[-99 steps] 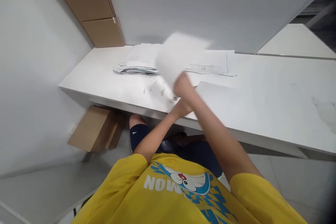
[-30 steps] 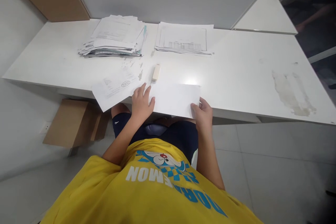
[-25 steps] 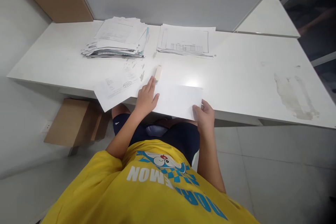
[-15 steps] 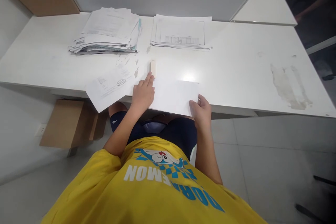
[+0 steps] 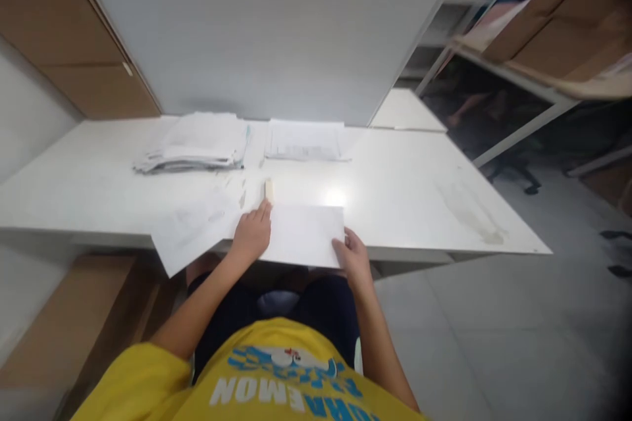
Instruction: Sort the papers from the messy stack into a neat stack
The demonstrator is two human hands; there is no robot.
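A blank white sheet of paper (image 5: 303,235), perhaps folded, lies at the table's front edge and juts slightly over it. My right hand (image 5: 353,253) pinches its right edge between thumb and fingers. At the sheet's left edge lies my left hand (image 5: 253,231), with fingers stretched forward and pressed flat. Its fingertips touch the near end of a small cream-coloured oblong block (image 5: 268,190), whose kind I cannot make out. To the left, a printed sheet (image 5: 185,230) lies slanted, one corner hanging over the table edge.
A thick stack of papers (image 5: 197,141) and a thinner pile (image 5: 306,140) lie at the back of the white table (image 5: 395,191), before a grey partition (image 5: 266,33). Cardboard boxes (image 5: 64,316) stand below left. A stain (image 5: 474,214) marks the table's right side.
The camera has tilted up, so everything sits lower and more of the partition and room shows. Both hands keep their places on the sheet and by the cream block.
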